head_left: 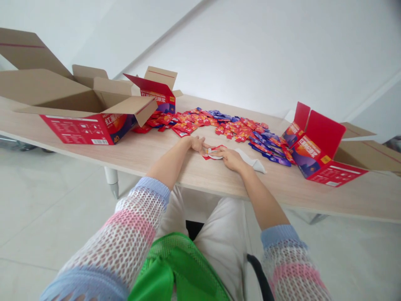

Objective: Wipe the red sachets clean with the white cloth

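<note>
A red sachet [206,158] lies on the table between my two hands, mostly covered. My left hand [198,145] is at its left edge, fingers closed on it and holding it against the table. From the right, my right hand [231,159] presses a small piece of white tissue [214,156] onto the sachet. The fingers hide part of both. Another white sheet, like tissue or cloth [252,161], lies just right of my right hand, one corner curled up. Beyond my hands, red sachets [191,121] and purple sachets [270,140] spread in an arc.
A large open carton [78,129] stands on the left of the wooden table [150,154], with a smaller open red box [159,98] behind it. On the right is another open red box [322,159]. A white wall [250,54] rises behind the table.
</note>
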A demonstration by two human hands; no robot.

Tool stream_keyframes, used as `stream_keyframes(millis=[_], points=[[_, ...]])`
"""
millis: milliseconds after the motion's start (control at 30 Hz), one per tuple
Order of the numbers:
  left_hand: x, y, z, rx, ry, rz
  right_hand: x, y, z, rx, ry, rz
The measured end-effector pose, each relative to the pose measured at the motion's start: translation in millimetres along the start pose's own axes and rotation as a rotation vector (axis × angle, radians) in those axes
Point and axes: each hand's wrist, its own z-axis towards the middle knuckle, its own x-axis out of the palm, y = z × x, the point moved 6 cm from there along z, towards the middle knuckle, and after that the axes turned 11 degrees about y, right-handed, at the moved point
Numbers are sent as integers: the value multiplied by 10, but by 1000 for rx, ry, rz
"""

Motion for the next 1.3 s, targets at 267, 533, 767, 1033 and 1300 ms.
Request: stream_keyframes(millis=[267, 533, 767, 1033, 1300], points=[[1, 11, 15, 4, 18, 9, -45, -575, -247, 262, -32, -10], [13, -1, -17, 0, 22, 11, -36, -842, -378, 397, -172, 17], [7, 1, 1, -4, 20, 29, -111, -744, -324, 331, -330, 79], [13, 16, 34, -9, 17, 31, -28, -217, -24, 288, -106, 14], [4, 5, -38, 54, 11, -22, -92, -651, -66, 729, -104, 55]])
